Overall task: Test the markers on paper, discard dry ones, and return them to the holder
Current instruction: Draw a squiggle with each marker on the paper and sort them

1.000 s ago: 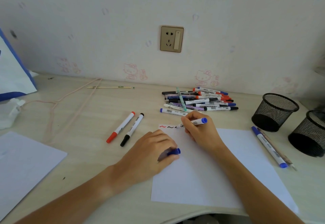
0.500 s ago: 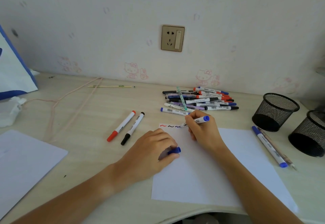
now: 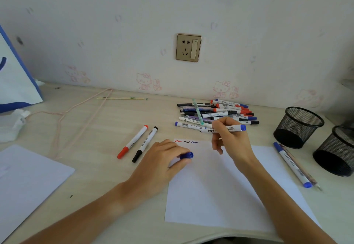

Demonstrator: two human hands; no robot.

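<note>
- Pale wood surface (image 3: 107, 129) under a papered wall with a socket (image 3: 188, 47); white bag (image 3: 13, 75) at far left, spare sheet (image 3: 28, 175) near left.
- Red marker (image 3: 133, 142) and black marker (image 3: 145, 144), both capped, lie side by side left of the test paper (image 3: 214, 186).
- Left hand (image 3: 161, 165): fingers curled round the blue cap (image 3: 186, 155), hand resting on the paper's left edge.
- Three squiggles (image 3: 186, 141) at the paper's far left corner: red, dark, blue.
- Right hand (image 3: 229, 138): thumb and forefinger clamped on the blue marker (image 3: 224, 129), other fingers loosely apart; marker lifted clear of the paper, nearly level, tip pointing left.
- Untested pile (image 3: 216, 113) just beyond the right hand.
- Two mesh holders (image 3: 298, 127) at far right; a blue marker and a thin pen (image 3: 292, 164) lie beside them.
- Risks, as judged: bare tip could smear the left hand or dry out if recapping is delayed; cap could go on crooked; the marker could land back among the untested ones.
</note>
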